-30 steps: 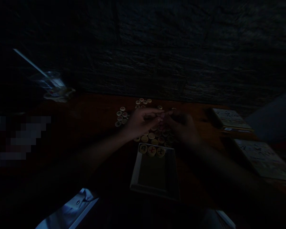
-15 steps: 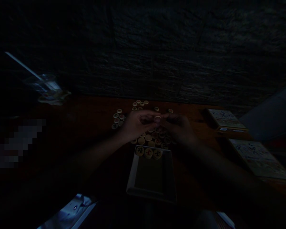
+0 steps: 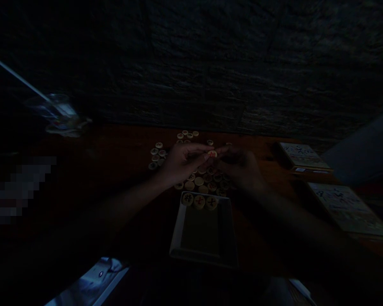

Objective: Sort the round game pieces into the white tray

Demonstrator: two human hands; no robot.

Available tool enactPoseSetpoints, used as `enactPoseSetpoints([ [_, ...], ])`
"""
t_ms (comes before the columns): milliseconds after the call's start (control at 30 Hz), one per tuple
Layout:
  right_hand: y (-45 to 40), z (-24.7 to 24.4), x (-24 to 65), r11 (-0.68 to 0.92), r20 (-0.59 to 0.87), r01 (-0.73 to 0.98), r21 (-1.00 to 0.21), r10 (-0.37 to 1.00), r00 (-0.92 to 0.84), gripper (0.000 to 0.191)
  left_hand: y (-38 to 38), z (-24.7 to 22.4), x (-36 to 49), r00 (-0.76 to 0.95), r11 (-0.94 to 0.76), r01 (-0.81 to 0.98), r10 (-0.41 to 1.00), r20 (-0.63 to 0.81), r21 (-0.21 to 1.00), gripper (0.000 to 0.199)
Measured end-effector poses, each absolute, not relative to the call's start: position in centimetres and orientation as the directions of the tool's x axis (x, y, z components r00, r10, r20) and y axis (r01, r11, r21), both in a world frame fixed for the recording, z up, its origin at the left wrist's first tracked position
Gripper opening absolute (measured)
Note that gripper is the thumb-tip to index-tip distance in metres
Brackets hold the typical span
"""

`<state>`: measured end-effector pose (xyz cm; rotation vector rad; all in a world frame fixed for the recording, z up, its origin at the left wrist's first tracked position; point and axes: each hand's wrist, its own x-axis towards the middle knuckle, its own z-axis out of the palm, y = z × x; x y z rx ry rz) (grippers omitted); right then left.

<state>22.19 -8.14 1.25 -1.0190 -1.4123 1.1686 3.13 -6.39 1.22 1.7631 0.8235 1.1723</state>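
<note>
Between my two hands, a round wooden piece [image 3: 212, 154] with a red character faces up. My left hand [image 3: 187, 163] pinches its left side, thumb and forefinger closed on it. From the right, my right hand [image 3: 239, 165] grips the same piece, its fingers dark and partly hidden. Below them lies an open box [image 3: 176, 238] with three pieces along its far edge: one black-marked piece [image 3: 187, 199], one red-marked piece [image 3: 199, 201] and another black-marked piece [image 3: 211, 202]. Several loose discs [image 3: 198, 181] lie under and behind my hands, some blank side up.
Two flat illustrated boxes, a farther one [image 3: 303, 155] and a nearer one [image 3: 351, 208], lie at the right. A clear cup [image 3: 62, 112] with a straw stands at the far left. A stone wall [image 3: 191, 63] rises behind the table. A bright screen [image 3: 92, 282] shows at the bottom left.
The piece between my hands has been turned, so its red-marked face now shows. The view has shifted slightly; the pieces in the open box look unchanged.
</note>
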Motion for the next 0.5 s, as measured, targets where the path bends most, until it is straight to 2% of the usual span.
enactPoseSetpoints([
  [200,-8.43,1.57,21.92,0.101,0.100,0.006,-0.995,0.990,-0.105,0.039,-6.61,1.28,3.05,0.364,-0.428,0.103,0.856,0.367,0.898,0.026],
  [367,-8.72,1.89,21.68,0.131,0.126,0.054,-0.990,0.988,-0.093,0.041,-6.81,1.26,3.49,0.404,-0.414,0.028,0.837,0.369,0.910,0.029],
  [500,-8.80,1.98,21.55,0.116,0.114,0.019,-0.993,0.989,-0.093,0.041,-6.85,1.26,3.64,0.393,-0.417,0.017,0.838,0.378,0.909,0.026],
])
